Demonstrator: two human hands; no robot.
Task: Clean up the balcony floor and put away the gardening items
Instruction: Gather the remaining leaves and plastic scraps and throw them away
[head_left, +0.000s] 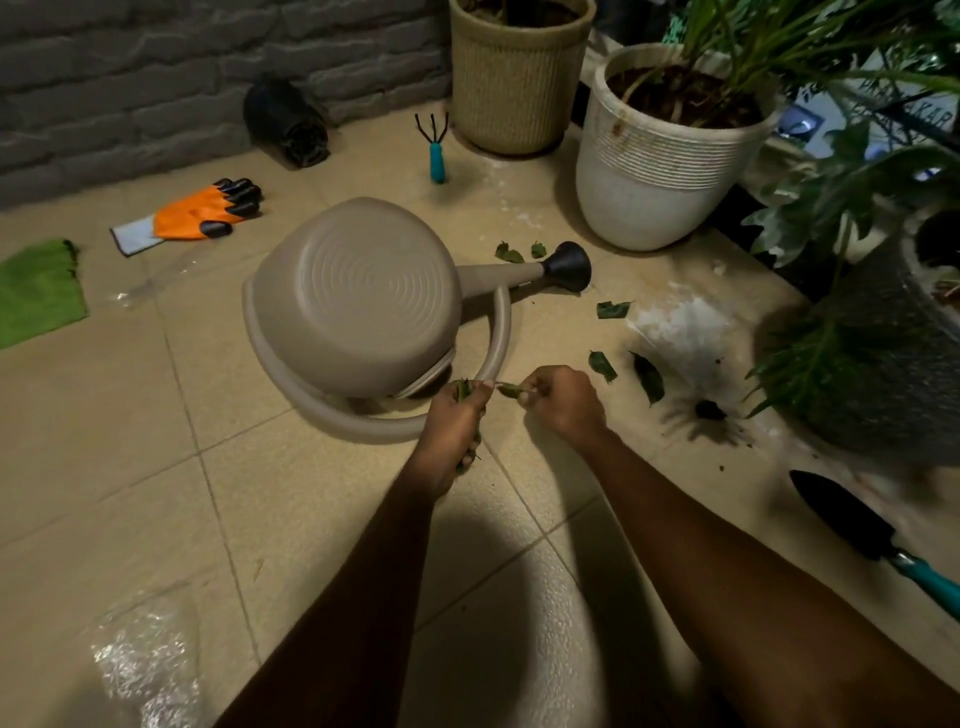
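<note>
Near the overturned beige plastic watering can (358, 306), your left hand (457, 421) grips a bunch of green leaves (464, 388) and your right hand (563, 402) pinches another leaf (510, 391) beside it; an overfull fist may spill them onto the tan tiled floor (311, 519).

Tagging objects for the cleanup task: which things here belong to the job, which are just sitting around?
Job: left hand gripping picked-up leaves, right hand pinching one leaf, loose leaves, spilled soil, tipped watering can, hand rake, trowel, glove, green cloth.
Just there: white pot, tan pot, dark pot, brick wall.
</note>
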